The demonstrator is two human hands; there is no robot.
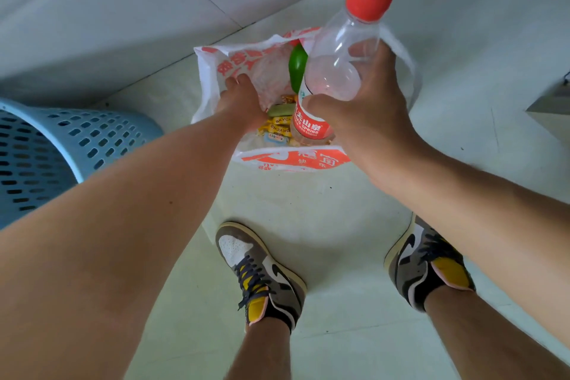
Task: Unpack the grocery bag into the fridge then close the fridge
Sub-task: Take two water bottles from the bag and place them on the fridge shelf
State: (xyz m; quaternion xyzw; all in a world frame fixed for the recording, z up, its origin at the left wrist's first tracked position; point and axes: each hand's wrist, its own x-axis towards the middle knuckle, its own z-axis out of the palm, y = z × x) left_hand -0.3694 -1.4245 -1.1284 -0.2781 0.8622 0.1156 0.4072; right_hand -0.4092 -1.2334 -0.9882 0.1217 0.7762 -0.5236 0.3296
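A water bottle [339,49] is gripped round its middle by the curled fingers of the right hand [370,120] and held upright above the grocery bag [293,160] on the floor [308,210], probably for lifting clear. The left hand [240,102] is sunk in the bag; whether its fingers hold anything cannot be told.

Left hand [239,100] fingertips hidden inside bag [210,74]

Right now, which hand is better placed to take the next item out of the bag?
Left. The left hand is down inside the bag beside the snack packets; the right hand grips the water bottle above it.
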